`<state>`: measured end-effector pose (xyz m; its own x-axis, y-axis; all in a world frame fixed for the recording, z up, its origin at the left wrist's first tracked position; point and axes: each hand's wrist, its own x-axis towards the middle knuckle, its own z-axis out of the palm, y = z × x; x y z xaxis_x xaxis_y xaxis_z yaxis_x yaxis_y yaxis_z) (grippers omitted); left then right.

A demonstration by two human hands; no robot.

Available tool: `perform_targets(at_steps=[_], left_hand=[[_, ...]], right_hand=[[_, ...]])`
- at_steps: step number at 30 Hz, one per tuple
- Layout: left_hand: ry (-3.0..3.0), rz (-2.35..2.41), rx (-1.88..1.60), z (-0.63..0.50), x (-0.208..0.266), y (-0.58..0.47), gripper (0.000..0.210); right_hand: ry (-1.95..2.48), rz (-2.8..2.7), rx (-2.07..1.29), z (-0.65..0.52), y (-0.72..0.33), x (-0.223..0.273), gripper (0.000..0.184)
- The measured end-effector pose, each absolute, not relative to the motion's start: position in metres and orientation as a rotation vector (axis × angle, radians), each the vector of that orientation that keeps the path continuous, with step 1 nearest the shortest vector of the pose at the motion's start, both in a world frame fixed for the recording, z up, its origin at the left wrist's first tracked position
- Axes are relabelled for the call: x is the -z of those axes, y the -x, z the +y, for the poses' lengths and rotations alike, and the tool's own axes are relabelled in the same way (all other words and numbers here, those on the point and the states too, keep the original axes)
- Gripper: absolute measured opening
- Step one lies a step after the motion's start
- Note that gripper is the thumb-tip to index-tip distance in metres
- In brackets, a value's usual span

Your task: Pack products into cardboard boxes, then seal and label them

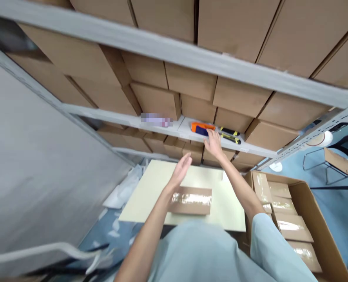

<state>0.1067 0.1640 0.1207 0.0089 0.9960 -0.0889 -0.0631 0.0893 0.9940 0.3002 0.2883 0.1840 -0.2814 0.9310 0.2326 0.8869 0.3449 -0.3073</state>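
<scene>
On the shelf edge, my right hand (213,144) reaches to an orange and dark blue tape dispenser (202,128), its thumb and fingers closed around the blue end. Two utility knives, black with yellow (230,138), lie just right of that hand. My left hand (180,169) hovers over the pale table (144,188), fingers stretched out and nothing in them. Below it, a small cardboard box (191,200) with shiny clear tape along its top lies on the table, partly covered by my left wrist.
Grey metal shelving (174,49) packed with cardboard boxes rises in front. An open carton (318,207) of taped boxes stands at the right. A blurred-out item (156,120) lies on the shelf. White plastic wrap (124,188) lies left of the table; a chair (335,156) stands far right.
</scene>
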Motion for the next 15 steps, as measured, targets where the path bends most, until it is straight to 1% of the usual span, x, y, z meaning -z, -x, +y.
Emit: perform_targets(at_steps=[2,5,7,10,12,15], left_hand=[[-0.816,1.01,-1.159,0.135,-0.115,-0.102,0.097],[-0.477,0.768,-1.043,0.093,-0.106,-0.104,0.108],[-0.338,0.678,-0.965,0.069,-0.098,-0.113,0.113],[-0.231,0.618,-0.864,0.042,-0.086,-0.132,0.109],[-0.193,0.6,-0.81,0.031,-0.078,-0.143,0.104],[-0.16,0.59,-0.762,0.018,-0.067,-0.153,0.098]], right_hand=[[1.517,-2.233,-0.303,0.242,-0.306,-0.157,0.059],[1.409,-2.223,-0.627,0.162,-0.306,-0.113,0.06],[1.362,-2.193,-0.83,0.113,-0.302,-0.088,0.066],[1.377,-2.105,-0.974,0.06,-0.298,-0.063,0.074],[1.421,-2.057,-1.02,0.041,-0.3,-0.054,0.068],[1.457,-2.026,-1.112,0.029,-0.31,-0.048,0.046]])
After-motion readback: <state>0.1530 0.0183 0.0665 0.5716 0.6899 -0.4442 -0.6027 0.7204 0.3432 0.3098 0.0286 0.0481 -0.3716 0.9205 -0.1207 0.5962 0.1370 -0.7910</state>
